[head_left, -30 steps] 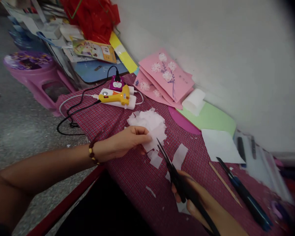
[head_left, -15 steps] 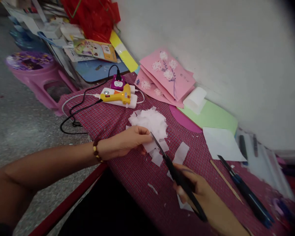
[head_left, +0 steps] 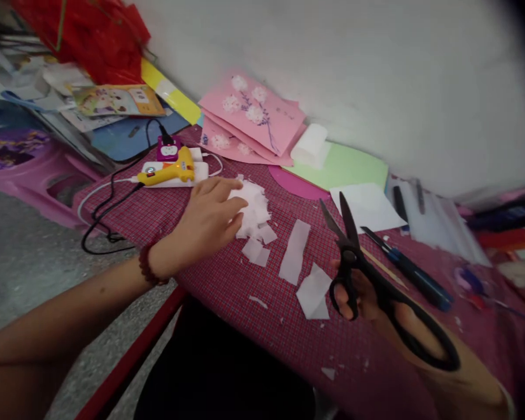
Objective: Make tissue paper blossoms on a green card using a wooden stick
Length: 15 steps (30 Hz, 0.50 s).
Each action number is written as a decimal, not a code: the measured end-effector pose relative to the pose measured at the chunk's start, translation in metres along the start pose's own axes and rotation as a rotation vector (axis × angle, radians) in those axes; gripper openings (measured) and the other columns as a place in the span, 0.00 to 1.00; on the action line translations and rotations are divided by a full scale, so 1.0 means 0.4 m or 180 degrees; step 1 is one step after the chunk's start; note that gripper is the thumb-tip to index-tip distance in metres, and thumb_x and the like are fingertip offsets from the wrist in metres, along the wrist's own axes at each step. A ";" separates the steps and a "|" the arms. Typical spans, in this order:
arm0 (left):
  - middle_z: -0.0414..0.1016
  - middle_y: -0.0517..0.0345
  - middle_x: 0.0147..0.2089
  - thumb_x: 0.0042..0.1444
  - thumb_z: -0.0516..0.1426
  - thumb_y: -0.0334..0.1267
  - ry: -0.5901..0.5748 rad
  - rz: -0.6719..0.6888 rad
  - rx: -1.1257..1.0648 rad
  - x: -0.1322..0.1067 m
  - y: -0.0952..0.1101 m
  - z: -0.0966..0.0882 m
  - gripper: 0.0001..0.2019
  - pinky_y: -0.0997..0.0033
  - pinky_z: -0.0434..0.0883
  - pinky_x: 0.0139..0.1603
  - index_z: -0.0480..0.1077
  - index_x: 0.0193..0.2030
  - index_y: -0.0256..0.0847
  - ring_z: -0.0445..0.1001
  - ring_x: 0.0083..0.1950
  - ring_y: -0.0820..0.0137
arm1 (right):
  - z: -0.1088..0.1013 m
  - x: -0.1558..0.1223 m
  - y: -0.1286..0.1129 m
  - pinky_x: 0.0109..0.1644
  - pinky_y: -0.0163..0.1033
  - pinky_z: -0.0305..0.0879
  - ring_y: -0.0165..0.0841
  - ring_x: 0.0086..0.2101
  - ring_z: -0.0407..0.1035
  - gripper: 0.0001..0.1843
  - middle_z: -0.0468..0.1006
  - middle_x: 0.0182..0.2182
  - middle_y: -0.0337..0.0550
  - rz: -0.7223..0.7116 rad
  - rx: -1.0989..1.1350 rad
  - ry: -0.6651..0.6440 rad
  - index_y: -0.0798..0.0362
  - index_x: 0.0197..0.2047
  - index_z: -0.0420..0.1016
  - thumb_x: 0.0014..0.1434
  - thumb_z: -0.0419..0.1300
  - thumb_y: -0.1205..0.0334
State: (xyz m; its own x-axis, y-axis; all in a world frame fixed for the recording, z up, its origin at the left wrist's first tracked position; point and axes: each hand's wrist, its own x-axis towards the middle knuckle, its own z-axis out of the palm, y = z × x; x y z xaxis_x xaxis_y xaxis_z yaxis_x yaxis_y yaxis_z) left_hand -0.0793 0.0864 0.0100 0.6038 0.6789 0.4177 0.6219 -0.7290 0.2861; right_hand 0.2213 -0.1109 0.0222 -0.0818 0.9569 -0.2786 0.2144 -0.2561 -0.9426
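My left hand (head_left: pixel 212 216) lies over the left side of a heap of small white paper pieces (head_left: pixel 254 207), fingers spread and palm down. Nothing shows in its grip. In my right hand (head_left: pixel 367 300) is a pair of black scissors (head_left: pixel 350 256), held above the table with the blades apart and pointing up and away from me. Between the hands lie a white paper strip (head_left: pixel 294 251) and a larger white paper piece (head_left: pixel 315 293), flat on the checked cloth. A thin paper scrap (head_left: pixel 258 301) is nearer the front edge.
A yellow glue gun (head_left: pixel 168 173) rests on a white power strip (head_left: pixel 201 170). Pink cards with white flowers (head_left: pixel 262 119) lean by the wall. Right of the heap are a green sheet (head_left: pixel 354 166), a wooden stick (head_left: pixel 385 268) and a blue-handled cutter (head_left: pixel 415 277).
My left hand has moved away from the scissor tips onto the heap and spread its fingers. The scissors have swung right and their blades have opened. The camera view has turned right.
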 end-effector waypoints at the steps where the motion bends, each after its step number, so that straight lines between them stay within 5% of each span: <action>1: 0.73 0.48 0.50 0.57 0.55 0.34 -0.0184 0.0140 0.0050 0.011 0.022 0.009 0.08 0.52 0.62 0.56 0.75 0.40 0.39 0.68 0.53 0.58 | -0.008 -0.016 0.017 0.55 0.50 0.67 0.41 0.44 0.73 0.24 0.78 0.46 0.47 0.0000 0.0017 0.0041 0.43 0.59 0.68 0.64 0.51 0.45; 5: 0.75 0.51 0.38 0.60 0.51 0.37 -0.1182 0.0489 -0.0149 0.084 0.113 0.073 0.11 0.64 0.66 0.46 0.74 0.39 0.37 0.71 0.41 0.65 | -0.022 -0.051 0.065 0.50 0.49 0.69 0.41 0.39 0.73 0.23 0.79 0.42 0.47 0.0055 -0.0016 0.0376 0.46 0.55 0.71 0.62 0.54 0.44; 9: 0.76 0.49 0.33 0.58 0.53 0.48 -0.1780 0.0028 0.0223 0.167 0.165 0.147 0.16 0.67 0.63 0.34 0.73 0.36 0.36 0.71 0.34 0.65 | -0.031 -0.061 0.072 0.49 0.46 0.70 0.40 0.38 0.73 0.22 0.79 0.38 0.47 -0.0110 0.0116 0.0406 0.49 0.47 0.74 0.61 0.54 0.43; 12: 0.75 0.47 0.33 0.52 0.56 0.57 -0.1977 -0.0184 0.0446 0.192 0.182 0.185 0.22 0.68 0.60 0.30 0.71 0.34 0.36 0.69 0.31 0.65 | -0.049 -0.067 0.084 0.51 0.45 0.68 0.40 0.40 0.73 0.21 0.78 0.36 0.47 -0.0214 0.0190 0.0295 0.50 0.46 0.75 0.62 0.53 0.43; 15: 0.74 0.49 0.34 0.51 0.58 0.52 -0.1933 -0.0304 0.0247 0.181 0.194 0.211 0.18 0.70 0.57 0.29 0.69 0.36 0.36 0.67 0.29 0.69 | -0.061 -0.070 0.114 0.51 0.45 0.68 0.38 0.40 0.72 0.21 0.78 0.37 0.46 -0.0300 0.0253 0.0141 0.50 0.48 0.73 0.63 0.52 0.44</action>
State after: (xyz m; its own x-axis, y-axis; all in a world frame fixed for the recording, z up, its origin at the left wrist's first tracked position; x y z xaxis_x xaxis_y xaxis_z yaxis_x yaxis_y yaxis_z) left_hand 0.0548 0.0863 -0.0103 0.7055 0.6859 -0.1784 0.7079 -0.6696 0.2248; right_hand 0.2571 -0.1462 -0.0085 -0.0546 0.9819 -0.1814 0.1298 -0.1732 -0.9763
